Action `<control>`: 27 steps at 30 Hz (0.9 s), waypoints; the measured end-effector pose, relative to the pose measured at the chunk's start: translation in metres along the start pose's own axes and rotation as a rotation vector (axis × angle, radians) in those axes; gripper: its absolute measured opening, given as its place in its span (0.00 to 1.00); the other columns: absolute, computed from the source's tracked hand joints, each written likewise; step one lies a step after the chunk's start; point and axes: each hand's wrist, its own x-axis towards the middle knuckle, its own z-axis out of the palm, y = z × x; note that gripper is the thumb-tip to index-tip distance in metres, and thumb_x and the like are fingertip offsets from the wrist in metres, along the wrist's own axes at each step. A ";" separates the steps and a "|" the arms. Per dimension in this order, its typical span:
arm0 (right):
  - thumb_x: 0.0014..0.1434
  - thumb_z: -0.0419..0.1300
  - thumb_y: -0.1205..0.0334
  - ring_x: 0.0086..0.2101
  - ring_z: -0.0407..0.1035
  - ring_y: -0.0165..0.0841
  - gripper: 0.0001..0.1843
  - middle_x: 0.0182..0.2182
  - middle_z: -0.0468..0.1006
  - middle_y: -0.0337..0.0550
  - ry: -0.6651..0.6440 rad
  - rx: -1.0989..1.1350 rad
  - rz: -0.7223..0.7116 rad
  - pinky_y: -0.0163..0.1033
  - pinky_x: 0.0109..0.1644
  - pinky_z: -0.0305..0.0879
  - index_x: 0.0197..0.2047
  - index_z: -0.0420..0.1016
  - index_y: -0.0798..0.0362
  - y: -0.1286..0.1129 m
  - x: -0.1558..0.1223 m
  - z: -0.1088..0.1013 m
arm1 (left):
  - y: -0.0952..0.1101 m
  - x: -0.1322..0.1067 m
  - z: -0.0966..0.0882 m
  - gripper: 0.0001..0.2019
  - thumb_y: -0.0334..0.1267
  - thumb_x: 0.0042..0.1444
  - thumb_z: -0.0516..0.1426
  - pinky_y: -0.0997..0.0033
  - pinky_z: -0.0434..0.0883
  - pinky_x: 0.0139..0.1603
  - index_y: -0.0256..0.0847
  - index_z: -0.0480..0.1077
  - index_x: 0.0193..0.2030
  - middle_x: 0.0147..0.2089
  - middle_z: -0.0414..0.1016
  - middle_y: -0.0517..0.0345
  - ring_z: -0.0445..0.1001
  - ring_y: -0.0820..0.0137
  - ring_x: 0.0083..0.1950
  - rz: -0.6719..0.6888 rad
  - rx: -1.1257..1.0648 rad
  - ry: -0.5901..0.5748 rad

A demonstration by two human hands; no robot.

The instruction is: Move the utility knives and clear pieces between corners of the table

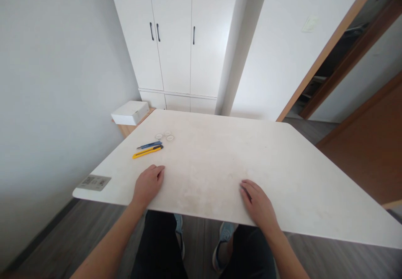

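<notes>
Three clear round pieces [170,138] lie on the white table [213,153], beyond the yellow cutter [147,152] and a little to its right; the blue tool [149,145] sits just beside the cutter, on its far side; the left hand [149,185] rests on the cutter's near side, the right hand [259,203] well apart to its right; both are loosely curled and released, nothing seen in either; the step looks like plain resting, and gripping the cutter would, I judge, call for the left hand to uncurl and reach forward; the white box [127,112], beyond the cutter to its left, looks closed, contents hidden; the cabinet [176,61] beyond is shut too.
</notes>
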 end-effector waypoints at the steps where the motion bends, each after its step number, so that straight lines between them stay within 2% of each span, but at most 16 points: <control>1: 0.71 0.49 0.51 0.55 0.75 0.44 0.21 0.53 0.81 0.52 0.003 0.002 -0.001 0.55 0.64 0.70 0.50 0.82 0.48 0.001 0.000 0.000 | 0.000 0.000 0.000 0.21 0.41 0.70 0.44 0.63 0.70 0.53 0.41 0.77 0.54 0.46 0.78 0.51 0.77 0.61 0.50 0.001 -0.006 -0.002; 12: 0.70 0.50 0.51 0.53 0.76 0.45 0.20 0.51 0.82 0.52 0.042 0.001 -0.023 0.55 0.62 0.72 0.48 0.81 0.50 0.006 -0.002 0.004 | 0.001 0.001 0.000 0.19 0.40 0.70 0.45 0.64 0.69 0.51 0.42 0.77 0.54 0.47 0.78 0.52 0.77 0.63 0.49 -0.015 -0.026 -0.022; 16: 0.69 0.51 0.54 0.49 0.78 0.46 0.18 0.45 0.84 0.51 0.020 -0.003 -0.045 0.54 0.58 0.75 0.44 0.82 0.48 -0.013 0.019 0.002 | 0.004 0.000 -0.001 0.18 0.39 0.70 0.45 0.63 0.69 0.51 0.41 0.76 0.52 0.46 0.78 0.51 0.77 0.62 0.48 -0.006 -0.018 -0.019; 19: 0.69 0.51 0.56 0.50 0.77 0.45 0.18 0.47 0.83 0.50 -0.083 0.035 -0.134 0.52 0.58 0.74 0.46 0.82 0.50 -0.056 0.066 0.006 | 0.006 0.001 -0.001 0.17 0.39 0.70 0.46 0.62 0.68 0.50 0.41 0.76 0.50 0.45 0.78 0.51 0.77 0.62 0.48 -0.008 -0.007 -0.021; 22: 0.71 0.51 0.58 0.52 0.76 0.41 0.17 0.51 0.82 0.49 -0.232 0.055 -0.203 0.47 0.61 0.70 0.51 0.80 0.52 -0.118 0.138 0.023 | 0.007 0.001 -0.003 0.17 0.38 0.70 0.46 0.62 0.68 0.49 0.42 0.76 0.48 0.44 0.77 0.51 0.77 0.62 0.47 -0.012 -0.023 -0.028; 25: 0.70 0.55 0.59 0.53 0.75 0.38 0.15 0.53 0.82 0.47 -0.398 -0.027 -0.242 0.42 0.60 0.68 0.54 0.79 0.51 -0.179 0.212 0.059 | 0.006 0.002 -0.005 0.16 0.38 0.70 0.46 0.63 0.67 0.48 0.42 0.76 0.46 0.42 0.76 0.52 0.76 0.63 0.45 -0.013 -0.058 -0.037; 27: 0.70 0.56 0.57 0.56 0.73 0.39 0.16 0.56 0.80 0.47 -0.473 -0.100 -0.245 0.41 0.59 0.67 0.56 0.77 0.50 -0.210 0.253 0.090 | 0.005 0.002 -0.004 0.16 0.37 0.70 0.47 0.64 0.66 0.46 0.43 0.76 0.45 0.41 0.76 0.53 0.76 0.64 0.44 -0.012 -0.082 -0.041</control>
